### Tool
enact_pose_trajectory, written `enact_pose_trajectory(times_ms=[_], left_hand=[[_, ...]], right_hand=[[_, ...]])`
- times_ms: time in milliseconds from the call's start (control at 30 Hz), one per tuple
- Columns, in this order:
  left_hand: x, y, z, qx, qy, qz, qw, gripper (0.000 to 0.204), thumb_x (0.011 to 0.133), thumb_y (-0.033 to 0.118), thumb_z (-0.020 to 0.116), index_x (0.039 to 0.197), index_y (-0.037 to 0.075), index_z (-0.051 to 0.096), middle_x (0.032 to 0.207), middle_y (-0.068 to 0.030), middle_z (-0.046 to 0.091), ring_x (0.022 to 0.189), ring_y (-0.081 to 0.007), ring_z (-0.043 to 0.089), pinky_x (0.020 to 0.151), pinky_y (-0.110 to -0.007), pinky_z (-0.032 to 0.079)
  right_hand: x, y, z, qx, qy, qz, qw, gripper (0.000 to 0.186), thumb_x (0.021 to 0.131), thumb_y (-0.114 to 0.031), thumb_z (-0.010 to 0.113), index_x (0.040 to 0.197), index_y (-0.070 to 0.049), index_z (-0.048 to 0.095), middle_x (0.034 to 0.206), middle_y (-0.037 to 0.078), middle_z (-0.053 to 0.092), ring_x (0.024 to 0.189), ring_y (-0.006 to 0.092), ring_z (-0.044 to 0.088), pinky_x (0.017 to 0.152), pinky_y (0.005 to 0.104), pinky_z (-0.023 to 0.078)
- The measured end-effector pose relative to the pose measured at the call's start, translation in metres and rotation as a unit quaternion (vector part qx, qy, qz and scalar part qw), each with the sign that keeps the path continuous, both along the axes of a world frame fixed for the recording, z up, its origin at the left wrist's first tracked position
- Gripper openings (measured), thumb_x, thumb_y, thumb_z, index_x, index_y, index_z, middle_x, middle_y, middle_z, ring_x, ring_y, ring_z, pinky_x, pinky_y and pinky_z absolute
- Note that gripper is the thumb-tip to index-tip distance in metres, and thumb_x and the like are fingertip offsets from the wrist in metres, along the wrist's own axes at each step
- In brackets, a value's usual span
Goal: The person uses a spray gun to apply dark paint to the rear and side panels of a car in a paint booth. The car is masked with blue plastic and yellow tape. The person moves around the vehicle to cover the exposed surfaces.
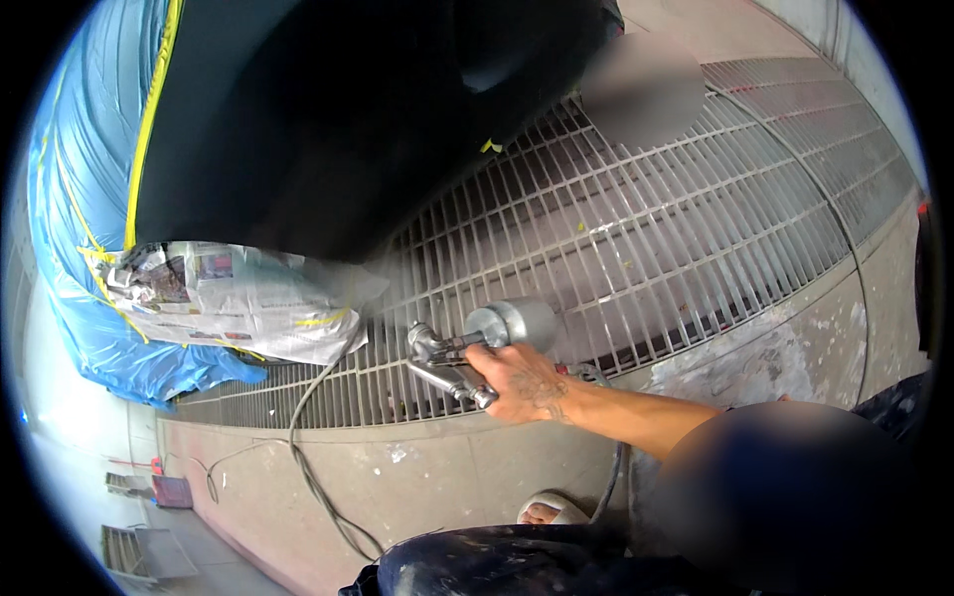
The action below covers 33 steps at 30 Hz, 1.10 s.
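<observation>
My right hand (519, 385) is wrapped round a silver spray gun (444, 368), its forearm reaching in from the right. A round metal paint cup (512, 326) is joined to the gun, beside my knuckles. The nozzle end points up and left, toward a large black vehicle panel (298, 129), apart from it. Pale haze hangs between the gun and the panel's lower edge. Newspaper masking (238, 303) covers the part below the panel, and blue plastic sheeting (89, 219) edged with yellow tape (152, 129) covers its left side. My left hand is out of view.
Metal floor grating (636, 243) runs beneath the panel and gun. A hose (296, 437) crosses the concrete floor (437, 462) at lower left; another hose (830, 204) lies over the grating at right. My sandalled foot (547, 511) and paint-marked dark trousers (477, 561) are at the bottom.
</observation>
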State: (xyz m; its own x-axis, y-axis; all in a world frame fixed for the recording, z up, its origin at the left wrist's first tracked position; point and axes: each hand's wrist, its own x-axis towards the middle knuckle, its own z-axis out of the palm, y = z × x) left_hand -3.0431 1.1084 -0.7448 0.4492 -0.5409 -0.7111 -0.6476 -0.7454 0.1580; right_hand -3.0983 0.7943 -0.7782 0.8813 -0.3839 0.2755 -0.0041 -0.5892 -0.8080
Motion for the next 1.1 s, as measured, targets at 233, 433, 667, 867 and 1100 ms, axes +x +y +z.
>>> enact_pose_trajectory(times_ms=[233,433,667,867,1100], left_hand=[[0.003,-0.024,0.015,-0.048,-0.022,-0.046,0.998,0.031,0.086,0.028,0.066,0.113,0.012,0.068,0.101,-0.0125,0.072,0.093,-0.0288,0.068,0.082,-0.038,0.053],[0.004,-0.050,0.021,-0.082,-0.027,-0.084,0.993,0.030,0.084,0.026,0.067,0.111,0.011,0.069,0.100,-0.0131,0.072,0.092,-0.0300,0.068,0.081,-0.038,0.053],[0.006,-0.064,0.024,-0.108,-0.028,-0.107,0.988,0.029,0.081,0.023,0.068,0.107,0.010,0.069,0.098,-0.0137,0.072,0.089,-0.0314,0.068,0.079,-0.039,0.053],[0.012,-0.051,0.031,-0.111,-0.041,-0.100,0.988,0.029,0.079,0.021,0.068,0.105,0.008,0.069,0.096,-0.0143,0.071,0.088,-0.0325,0.068,0.078,-0.040,0.054],[0.016,-0.006,0.042,-0.110,-0.062,-0.049,0.991,0.028,0.076,0.018,0.069,0.101,0.007,0.070,0.094,-0.0150,0.071,0.085,-0.0339,0.068,0.076,-0.041,0.054]], right_hand=[[-0.047,-0.029,0.013,0.031,-0.044,-0.079,0.995,0.029,0.078,-0.008,0.069,0.100,0.002,0.053,0.080,0.024,0.067,0.070,0.0401,0.068,0.059,0.0470,0.052],[-0.096,-0.065,0.029,0.066,-0.114,-0.178,0.975,0.024,0.086,-0.018,0.072,0.098,0.000,0.059,0.071,0.016,0.066,0.059,0.0271,0.068,0.054,0.0368,0.050],[-0.141,-0.105,0.023,0.064,-0.126,-0.311,0.940,0.026,0.091,-0.027,0.067,0.091,-0.002,0.061,0.060,0.008,0.057,0.051,0.0171,0.055,0.050,0.0337,0.044],[-0.147,-0.109,0.027,0.104,-0.248,-0.400,0.876,0.023,0.096,-0.027,0.062,0.093,-0.004,0.060,0.065,-0.001,0.054,0.060,0.0065,0.047,0.055,0.0267,0.041],[-0.107,-0.066,0.037,0.156,-0.174,-0.335,0.913,0.028,0.096,-0.031,0.063,0.091,-0.004,0.061,0.063,-0.002,0.056,0.057,0.0059,0.051,0.050,0.0280,0.042]])
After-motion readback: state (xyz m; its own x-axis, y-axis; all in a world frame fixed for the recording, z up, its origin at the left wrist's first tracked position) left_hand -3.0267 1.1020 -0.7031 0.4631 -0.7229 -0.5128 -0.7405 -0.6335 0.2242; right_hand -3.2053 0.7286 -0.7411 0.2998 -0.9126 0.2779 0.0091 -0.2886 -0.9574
